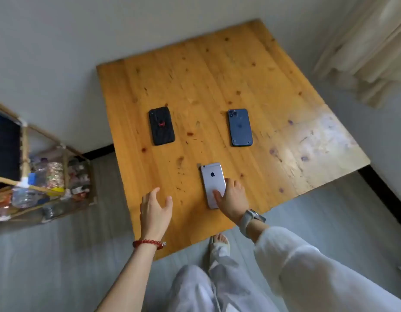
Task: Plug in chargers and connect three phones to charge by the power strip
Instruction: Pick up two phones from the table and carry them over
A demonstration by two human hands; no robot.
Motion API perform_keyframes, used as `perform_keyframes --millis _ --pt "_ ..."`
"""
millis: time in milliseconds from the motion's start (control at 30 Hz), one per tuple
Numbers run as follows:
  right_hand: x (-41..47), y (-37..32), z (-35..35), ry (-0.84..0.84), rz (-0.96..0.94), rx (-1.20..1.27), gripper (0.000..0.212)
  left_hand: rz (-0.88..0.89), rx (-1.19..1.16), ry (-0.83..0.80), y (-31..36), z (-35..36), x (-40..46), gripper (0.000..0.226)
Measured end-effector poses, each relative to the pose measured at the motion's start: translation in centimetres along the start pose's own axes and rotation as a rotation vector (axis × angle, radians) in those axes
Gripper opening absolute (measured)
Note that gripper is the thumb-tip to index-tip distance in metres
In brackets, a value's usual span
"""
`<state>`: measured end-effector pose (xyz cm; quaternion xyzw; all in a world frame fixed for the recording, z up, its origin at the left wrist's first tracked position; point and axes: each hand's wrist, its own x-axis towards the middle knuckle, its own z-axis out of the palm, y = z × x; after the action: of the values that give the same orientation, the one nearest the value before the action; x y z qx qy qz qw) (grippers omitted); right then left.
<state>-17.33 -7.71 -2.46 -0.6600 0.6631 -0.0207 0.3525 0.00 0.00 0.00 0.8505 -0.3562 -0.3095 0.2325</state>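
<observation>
Setting: a person stands at the near edge of a wooden tabletop [217, 75] set in a room corner, seen from above through a head camera.
Phones: 3 lie face down on the tabletop, well apart from one another, in a rough triangle.
Black phone [161, 126]: far left of the 3, in a dark textured case with a small red mark on its back.
Blue phone [240, 127]: far right, camera cluster at its upper left corner.
Silver phone [212, 181]: nearest the person, between and in front of the other 2, logo up.
Right hand [232, 199]: laid on the near end of the silver phone, thumb on its back and fingers along its right edge; a grey watch [249, 221] sits on the wrist above a white sleeve.
Left hand [155, 208]: open and empty, fingers loosely spread, over the tabletop just left of the silver phone and not touching it; a red bead bracelet [148, 243] circles the wrist.
Left of the tabletop: a bamboo shelf [26, 183] holding plastic bottles and jars.
Upper right: a pale curtain [375, 48] hanging to the floor.
</observation>
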Motion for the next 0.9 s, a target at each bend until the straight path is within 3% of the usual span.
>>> perform_keyframes --millis 200,400,633,800,900 --pt "4.8 -2.4 2.0 -0.009 0.285 -0.076 0.058 -0.069 0.126 0.010 1.3 1.5 7.9 0.054" --pt "6.3 -2.7 2.0 -0.089 0.320 -0.042 0.068 -0.053 0.181 0.038 4.0 2.6 16.0 0.067" --pt "7.7 -2.9 1.6 -0.175 0.395 0.024 0.070 -0.137 0.291 0.098 7.2 4.0 23.8 0.107" --pt "7.5 -3.1 1.8 -0.163 0.422 -0.007 0.067 -0.191 0.267 0.110 7.7 4.6 24.8 0.102" --pt "7.5 -3.1 1.9 -0.157 0.436 -0.021 0.065 -0.111 0.230 0.094 7.9 4.3 25.1 0.098"
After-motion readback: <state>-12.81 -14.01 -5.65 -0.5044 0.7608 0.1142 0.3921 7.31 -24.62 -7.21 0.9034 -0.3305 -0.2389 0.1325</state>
